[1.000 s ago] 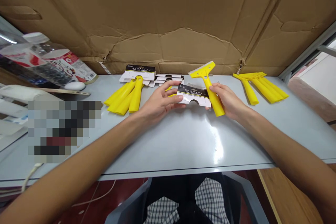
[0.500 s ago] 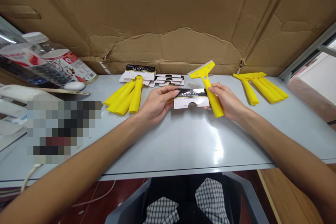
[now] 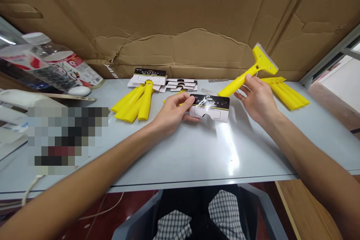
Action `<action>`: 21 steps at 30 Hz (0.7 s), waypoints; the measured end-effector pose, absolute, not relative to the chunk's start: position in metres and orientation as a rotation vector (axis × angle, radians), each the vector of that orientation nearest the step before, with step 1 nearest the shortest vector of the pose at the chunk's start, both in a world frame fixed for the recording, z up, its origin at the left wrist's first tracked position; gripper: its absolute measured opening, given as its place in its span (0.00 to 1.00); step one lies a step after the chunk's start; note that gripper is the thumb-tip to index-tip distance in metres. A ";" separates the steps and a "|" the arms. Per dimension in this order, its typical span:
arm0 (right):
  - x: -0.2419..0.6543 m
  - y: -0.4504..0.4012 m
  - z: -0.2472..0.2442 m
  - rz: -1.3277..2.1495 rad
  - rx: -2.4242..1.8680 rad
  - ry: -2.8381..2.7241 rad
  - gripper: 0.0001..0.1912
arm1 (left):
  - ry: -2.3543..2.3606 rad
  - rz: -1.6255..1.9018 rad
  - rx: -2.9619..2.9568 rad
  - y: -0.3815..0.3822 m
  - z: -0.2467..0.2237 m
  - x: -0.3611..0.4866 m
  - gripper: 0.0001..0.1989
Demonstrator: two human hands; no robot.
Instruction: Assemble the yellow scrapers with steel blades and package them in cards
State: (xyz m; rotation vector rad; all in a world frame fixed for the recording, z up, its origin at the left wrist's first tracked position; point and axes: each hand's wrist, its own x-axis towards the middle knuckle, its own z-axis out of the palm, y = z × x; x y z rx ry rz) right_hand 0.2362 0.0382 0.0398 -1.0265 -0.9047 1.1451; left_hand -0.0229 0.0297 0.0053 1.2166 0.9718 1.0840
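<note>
Between the thumb and fingers of my left hand (image 3: 174, 113) is a black-and-white card sleeve (image 3: 210, 108), its printed face toward me and a half-round notch in its lower edge. My right hand (image 3: 258, 95) grips a yellow scraper (image 3: 242, 78) by the handle just below its head. The scraper's wide blade end points up and right, and its handle end passes behind the card sleeve. Left of my left hand lie yellow scrapers (image 3: 132, 107) with their heads inside carded sleeves (image 3: 150, 77). Beyond my right hand rest several uncarded yellow scrapers (image 3: 291, 93).
More card sleeves (image 3: 182, 84) lie at the back of the grey table (image 3: 180, 157). Thin metal blades (image 3: 218, 80) are near them. Plastic bottles (image 3: 75, 69) and a white mouse (image 3: 80, 91) stand at the left. A cardboard sheet (image 3: 174, 18) walls off the back.
My right hand has moved up and right and turned the scraper so its head now points right. The card sleeve in my left hand has shifted slightly right and tilted, showing more face.
</note>
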 end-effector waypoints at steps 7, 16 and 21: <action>0.228 0.037 0.033 1.211 -1.136 -0.916 0.12 | 1.085 1.139 1.298 0.023 0.009 -0.019 0.23; 0.217 0.032 0.027 1.346 -1.187 -0.991 0.15 | 1.058 1.067 1.273 0.016 0.011 -0.014 0.23; 0.216 0.032 0.024 1.365 -1.208 -0.956 0.13 | 0.956 1.012 1.185 0.010 0.011 -0.012 0.23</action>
